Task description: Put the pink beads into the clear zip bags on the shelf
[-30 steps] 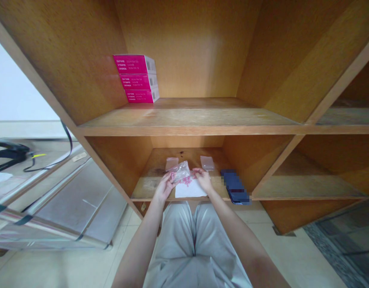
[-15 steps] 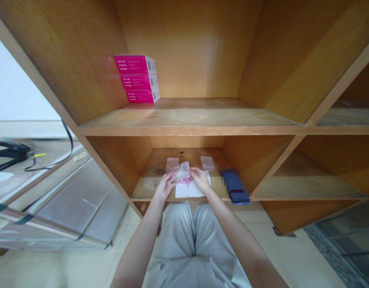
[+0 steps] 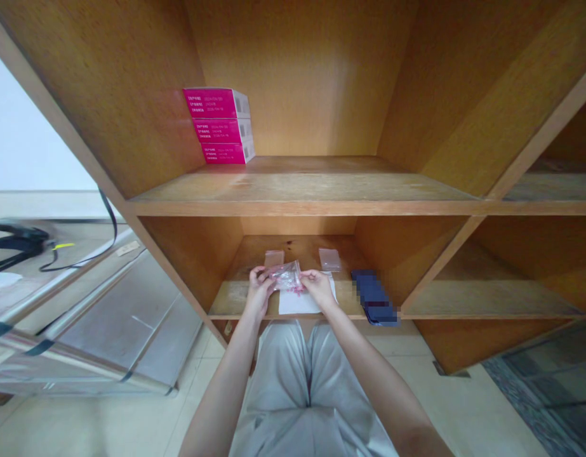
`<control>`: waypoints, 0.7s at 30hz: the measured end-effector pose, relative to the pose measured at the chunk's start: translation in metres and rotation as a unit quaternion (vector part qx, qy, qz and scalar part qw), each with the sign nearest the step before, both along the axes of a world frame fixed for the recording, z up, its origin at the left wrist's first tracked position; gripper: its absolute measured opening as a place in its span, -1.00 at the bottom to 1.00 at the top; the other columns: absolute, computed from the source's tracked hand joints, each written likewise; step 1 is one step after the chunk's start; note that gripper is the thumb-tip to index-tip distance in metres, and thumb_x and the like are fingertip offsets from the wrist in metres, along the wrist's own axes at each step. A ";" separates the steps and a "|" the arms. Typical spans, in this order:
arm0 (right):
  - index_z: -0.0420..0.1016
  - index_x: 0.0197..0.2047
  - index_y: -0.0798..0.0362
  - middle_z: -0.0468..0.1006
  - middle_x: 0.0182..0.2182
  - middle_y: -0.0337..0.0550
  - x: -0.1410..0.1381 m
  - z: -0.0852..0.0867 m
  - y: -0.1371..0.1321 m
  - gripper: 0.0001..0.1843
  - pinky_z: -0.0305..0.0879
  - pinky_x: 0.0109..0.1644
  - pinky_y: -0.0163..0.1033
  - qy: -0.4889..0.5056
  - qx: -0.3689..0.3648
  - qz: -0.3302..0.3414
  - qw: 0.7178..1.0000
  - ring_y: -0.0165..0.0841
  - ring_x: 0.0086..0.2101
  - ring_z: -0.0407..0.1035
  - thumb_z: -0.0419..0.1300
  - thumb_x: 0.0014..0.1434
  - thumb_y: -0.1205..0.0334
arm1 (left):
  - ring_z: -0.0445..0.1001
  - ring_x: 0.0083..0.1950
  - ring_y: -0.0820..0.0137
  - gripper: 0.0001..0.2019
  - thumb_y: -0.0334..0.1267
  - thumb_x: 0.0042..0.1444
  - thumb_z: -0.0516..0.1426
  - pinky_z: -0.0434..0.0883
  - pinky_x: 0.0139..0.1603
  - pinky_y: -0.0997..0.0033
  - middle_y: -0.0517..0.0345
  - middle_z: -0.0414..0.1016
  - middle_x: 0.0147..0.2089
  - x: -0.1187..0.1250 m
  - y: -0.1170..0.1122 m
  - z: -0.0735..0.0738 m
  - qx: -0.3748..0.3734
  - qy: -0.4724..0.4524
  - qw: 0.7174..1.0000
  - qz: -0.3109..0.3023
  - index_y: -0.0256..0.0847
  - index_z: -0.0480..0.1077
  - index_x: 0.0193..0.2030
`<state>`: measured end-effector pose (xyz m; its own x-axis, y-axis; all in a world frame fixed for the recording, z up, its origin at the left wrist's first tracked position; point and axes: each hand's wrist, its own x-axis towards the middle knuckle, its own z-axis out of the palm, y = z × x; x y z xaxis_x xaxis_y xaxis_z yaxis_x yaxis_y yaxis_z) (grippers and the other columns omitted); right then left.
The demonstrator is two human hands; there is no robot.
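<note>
Crinkled clear bag [image 3: 287,276] is held flatter than before
Pinched by left hand [image 3: 260,293] and right hand [image 3: 319,287], above white paper [image 3: 297,304]

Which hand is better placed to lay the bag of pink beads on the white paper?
Probably the right hand: it sits over the white paper and pinches the clear plastic bag at one end, while the left hand holds the other end beyond the paper's edge.

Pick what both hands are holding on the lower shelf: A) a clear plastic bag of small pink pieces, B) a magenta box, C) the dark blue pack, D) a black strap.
A: the left hand and right hand both pinch the clear plastic bag between them, above a white sheet of paper.
</note>
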<state>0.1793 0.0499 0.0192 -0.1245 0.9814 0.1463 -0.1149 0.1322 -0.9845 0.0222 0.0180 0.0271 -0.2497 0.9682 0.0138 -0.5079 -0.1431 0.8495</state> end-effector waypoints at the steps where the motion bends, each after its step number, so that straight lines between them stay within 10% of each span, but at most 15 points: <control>1: 0.39 -0.49 0.09 0.43 -0.65 -0.26 -0.001 -0.001 -0.002 -0.86 0.23 -0.50 -0.35 -0.004 0.010 0.005 1.000 -0.45 -0.62 0.28 0.16 -0.12 0.18 | 0.44 -0.27 0.44 -0.75 -0.48 -0.18 0.17 0.36 -0.26 0.47 0.20 0.47 -0.25 0.000 -0.002 0.002 0.003 0.026 1.000 -0.001 -0.16 0.31 -0.32; 9: 0.42 -0.47 0.08 0.43 -0.62 -0.25 -0.013 0.016 -0.024 -0.84 0.25 -0.46 -0.35 -0.027 0.057 0.054 0.997 -0.45 -0.58 0.29 0.15 -0.07 0.16 | 0.37 -0.18 0.34 -0.92 -0.47 -0.22 0.20 0.28 -0.15 0.46 0.12 0.43 -0.30 0.007 -0.013 0.021 0.040 0.206 0.978 0.000 -0.22 0.46 -0.54; 21: 0.43 -0.57 0.08 0.44 -0.63 -0.25 -0.003 0.033 -0.025 -0.80 0.23 -0.43 -0.36 -0.097 0.088 0.119 0.984 -0.44 -0.56 0.30 0.05 -0.01 0.27 | 0.38 -0.26 0.37 -0.90 -0.43 -0.33 0.28 0.29 -0.15 0.46 0.14 0.42 -0.38 0.010 -0.015 0.018 0.040 0.200 0.979 0.023 -0.20 0.46 -0.60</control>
<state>0.1767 0.0247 0.0521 -0.3899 0.8830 0.2615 0.0244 0.2937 -0.9556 0.0324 0.0031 0.0454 -0.2520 0.9478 0.1955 -0.1287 -0.2331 0.9639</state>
